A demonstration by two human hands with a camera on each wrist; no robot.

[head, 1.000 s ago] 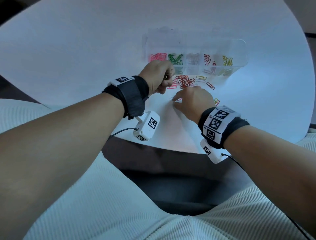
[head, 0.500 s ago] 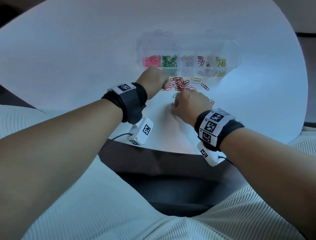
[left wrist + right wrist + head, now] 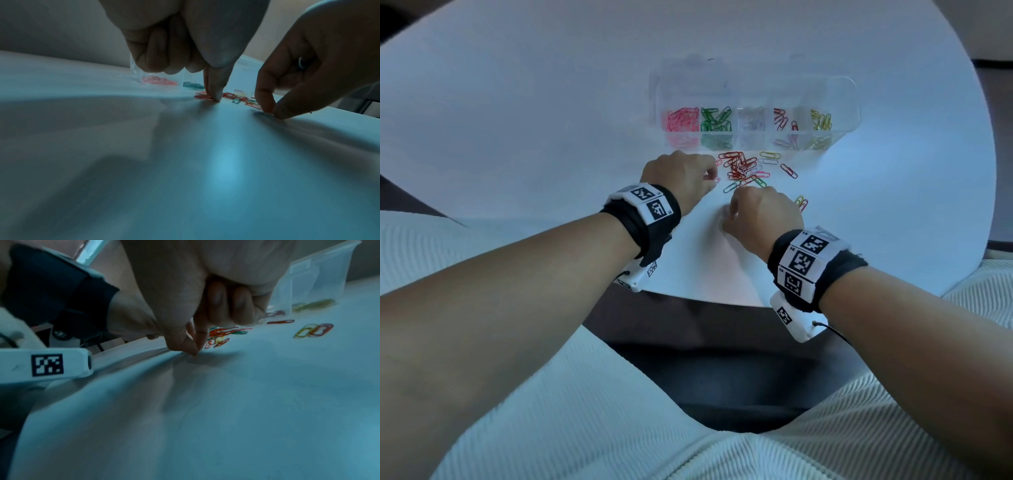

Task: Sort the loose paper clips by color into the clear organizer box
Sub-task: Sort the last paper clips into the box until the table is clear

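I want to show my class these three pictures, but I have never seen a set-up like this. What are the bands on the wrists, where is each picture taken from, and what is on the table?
No machine here: a person sorts by hand. The banded wrists carry small cameras, with another on the head.

The head view looks down on a white table. A clear organizer box holds clips by colour; a loose pile of paper clips lies before it.

The left wrist view shows the left hand, its thumb and finger tips pressed together on the table at a pink clip.

The right wrist view shows the right hand with a similar fingertip grip on the table; what it holds is too small to tell.
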